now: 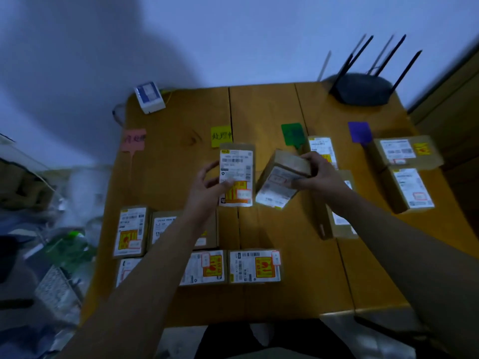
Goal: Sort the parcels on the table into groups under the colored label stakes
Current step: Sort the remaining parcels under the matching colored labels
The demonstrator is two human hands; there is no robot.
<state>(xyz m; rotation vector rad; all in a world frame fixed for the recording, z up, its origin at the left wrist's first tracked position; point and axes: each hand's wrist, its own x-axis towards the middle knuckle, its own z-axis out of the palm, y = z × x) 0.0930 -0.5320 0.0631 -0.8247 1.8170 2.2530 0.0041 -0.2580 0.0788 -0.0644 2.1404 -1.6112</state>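
The right hand [317, 174] grips a tilted parcel [281, 178] raised off the wooden table [285, 255], just below the green stake [293, 133]. The left hand [207, 183], fingers spread wide, touches a flat parcel [237, 172] lying directly under the yellow stake [220, 136]. A pink stake [134, 139] sits at 9 o'clock of the yellow; a purple stake [359, 132] at 3 o'clock of the green, with 2 parcels [404, 172] beside it. 5 unsorted parcels [202, 255] lie at the near left edge.
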